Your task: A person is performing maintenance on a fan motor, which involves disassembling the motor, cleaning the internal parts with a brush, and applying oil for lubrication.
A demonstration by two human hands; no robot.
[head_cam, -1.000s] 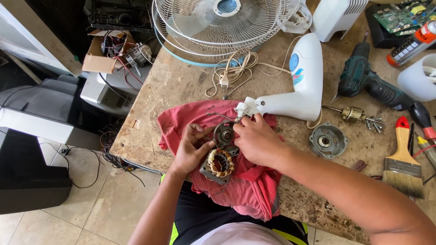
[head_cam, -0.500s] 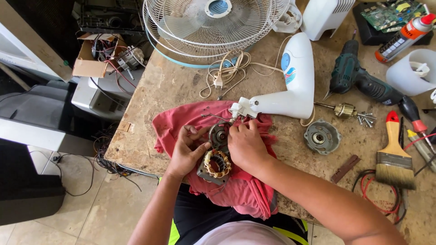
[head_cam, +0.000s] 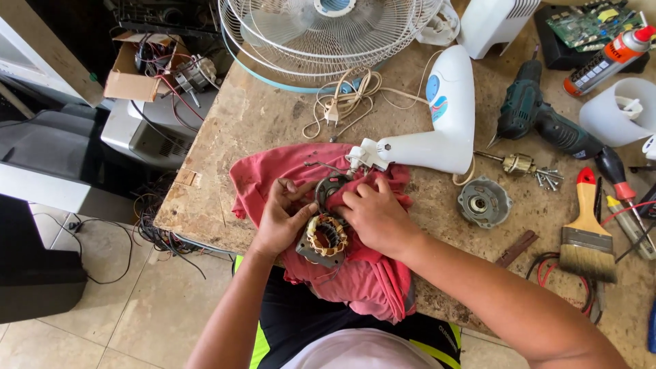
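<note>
A fan motor stator [head_cam: 324, 238] with copper windings lies on a red cloth [head_cam: 355, 280] at the near edge of the workbench [head_cam: 266, 130]. My left hand [head_cam: 280, 219] grips the stator's left side. My right hand [head_cam: 372, 215] presses a fold of the red cloth against the round metal motor part [head_cam: 330, 188] just above the stator. The white fan body [head_cam: 437, 130] lies right behind my hands, its neck pointing at them.
A fan grille [head_cam: 328, 31] and coiled white cord [head_cam: 345, 102] sit at the back. A round motor cover [head_cam: 484, 201], a drill [head_cam: 547, 126], screws [head_cam: 547, 179], a paintbrush [head_cam: 588, 232], a spray can [head_cam: 611, 51] and a white cup [head_cam: 615, 113] lie to the right. A box of wires [head_cam: 154, 68] stands off the bench, left.
The view has shifted slightly. My hands stay on the stator and cloth, the right hand working the cloth over the motor part.
</note>
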